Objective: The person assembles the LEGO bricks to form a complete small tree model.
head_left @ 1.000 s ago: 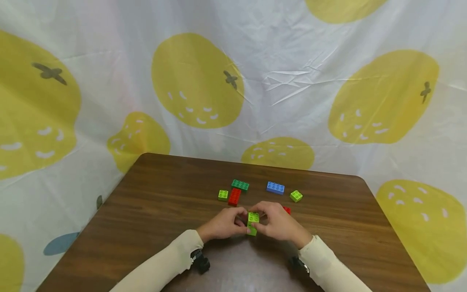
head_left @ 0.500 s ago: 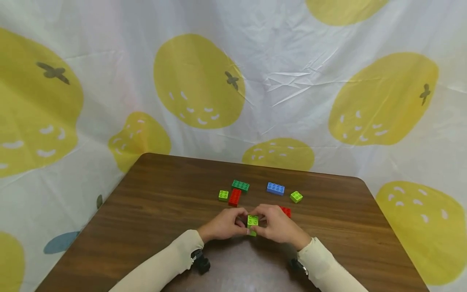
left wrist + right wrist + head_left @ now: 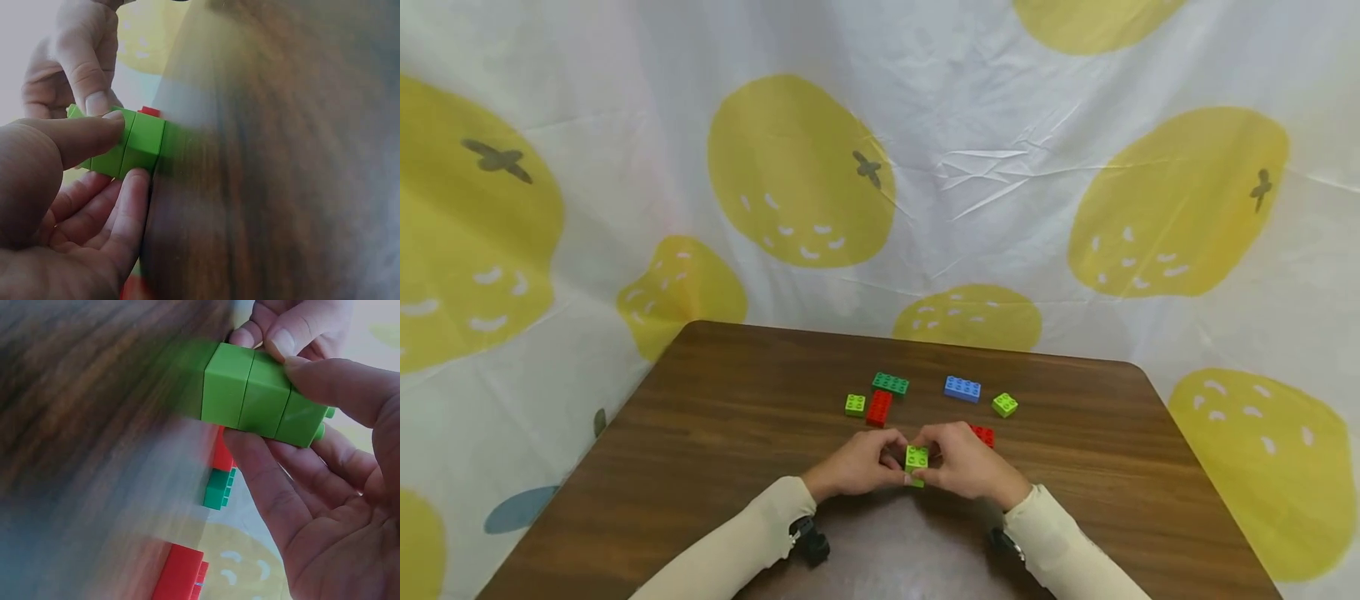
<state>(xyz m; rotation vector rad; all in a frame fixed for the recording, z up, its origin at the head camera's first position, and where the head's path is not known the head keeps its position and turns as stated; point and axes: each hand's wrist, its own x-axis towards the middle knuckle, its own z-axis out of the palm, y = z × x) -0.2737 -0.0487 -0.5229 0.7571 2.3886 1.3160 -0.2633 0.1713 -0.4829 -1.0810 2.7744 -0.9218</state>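
A stack of lime green bricks (image 3: 917, 460) stands at the middle of the brown table (image 3: 715, 433), held from both sides. My left hand (image 3: 887, 461) pinches it between thumb and fingers, and my right hand (image 3: 942, 461) grips the other side. In the left wrist view the lime stack (image 3: 134, 142) has its lower end against the tabletop, with the left hand's thumb on top. In the right wrist view the lime stack (image 3: 256, 397) shows three joined bricks, with the right hand's thumb and fingers around it.
Loose bricks lie beyond the hands: a small lime one (image 3: 855, 405), a red one (image 3: 879, 407), a dark green one (image 3: 891, 383), a blue one (image 3: 962, 389), another lime one (image 3: 1004, 405) and a red one (image 3: 982, 434) just behind my right hand. A patterned cloth hangs behind the table.
Both hands have sunk a little toward the table with the lime stack, which now sits lower between them. The loose bricks have not moved.
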